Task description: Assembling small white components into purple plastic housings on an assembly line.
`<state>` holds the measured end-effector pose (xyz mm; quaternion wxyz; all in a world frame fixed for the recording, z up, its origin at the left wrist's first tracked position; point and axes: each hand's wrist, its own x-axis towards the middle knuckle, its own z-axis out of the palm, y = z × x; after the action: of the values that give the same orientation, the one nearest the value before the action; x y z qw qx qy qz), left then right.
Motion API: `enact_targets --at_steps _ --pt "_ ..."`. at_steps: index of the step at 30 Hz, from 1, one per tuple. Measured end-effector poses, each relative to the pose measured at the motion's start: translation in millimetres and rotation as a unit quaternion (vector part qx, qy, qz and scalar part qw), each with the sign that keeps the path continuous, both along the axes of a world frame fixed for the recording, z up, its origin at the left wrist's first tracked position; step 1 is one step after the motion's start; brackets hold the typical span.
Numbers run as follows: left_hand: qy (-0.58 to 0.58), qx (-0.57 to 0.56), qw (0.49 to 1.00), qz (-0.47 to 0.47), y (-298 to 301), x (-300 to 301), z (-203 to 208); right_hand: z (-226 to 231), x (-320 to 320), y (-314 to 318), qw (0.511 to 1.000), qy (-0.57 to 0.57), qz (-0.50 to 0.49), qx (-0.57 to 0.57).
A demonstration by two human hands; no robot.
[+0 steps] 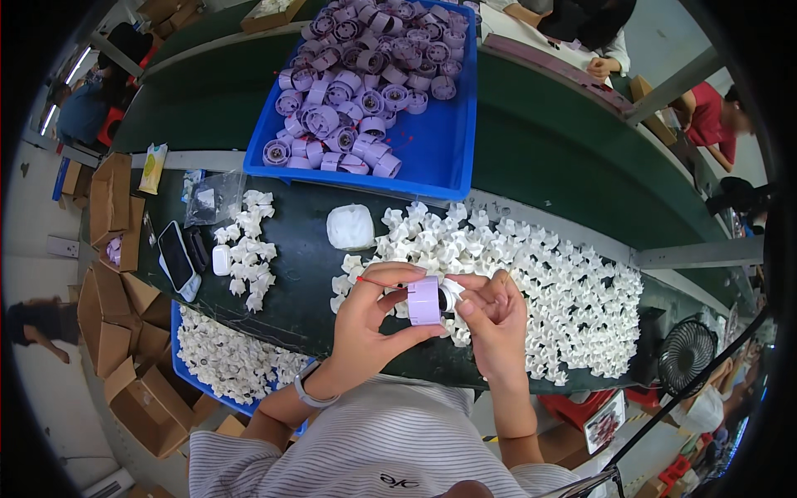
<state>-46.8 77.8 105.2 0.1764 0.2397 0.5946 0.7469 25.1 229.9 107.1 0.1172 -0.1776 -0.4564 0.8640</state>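
The fingers of the left hand [363, 330] are gripping a purple ring [423, 302]; the right hand [501, 330] pinches a white part [451, 291] at its right side. Beyond the fingers is a blue tray [440, 158], rightward many white pieces [573, 307].

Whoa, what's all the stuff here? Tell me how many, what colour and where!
Long flat table: one, dark green, centre
Held plastic ring: one, purple, over the table
Rectangular plastic tray: one, blue, top centre
Loose plastic rings: many, purple, in the tray
Small pronged pieces: too many to count, white, table right and left
Rounded bundle: one, white, table middle
Flat phone: one, black screen, table left
Small rounded case: one, white, table left
Cardboard boxes: several, brown, left
Round fan: one, black, right
Left hand: one, bare, gripping the held ring
Right hand: one, bare, at the ring's right side
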Motion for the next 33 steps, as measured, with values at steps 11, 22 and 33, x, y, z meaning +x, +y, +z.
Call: enact_targets --at_steps 11,22,33 --pt "-0.035 0.026 0.998 -0.045 -5.9 -5.2 1.2 8.6 6.5 5.5 0.996 0.048 0.046 0.061" --pt "-0.087 -0.003 0.992 -0.090 -4.4 -8.1 4.1 22.2 11.0 15.1 0.985 0.027 0.094 0.145" --pt "0.122 -0.068 0.987 -0.085 2.6 -8.4 15.3 15.1 20.8 28.9 0.986 0.035 0.097 0.129"
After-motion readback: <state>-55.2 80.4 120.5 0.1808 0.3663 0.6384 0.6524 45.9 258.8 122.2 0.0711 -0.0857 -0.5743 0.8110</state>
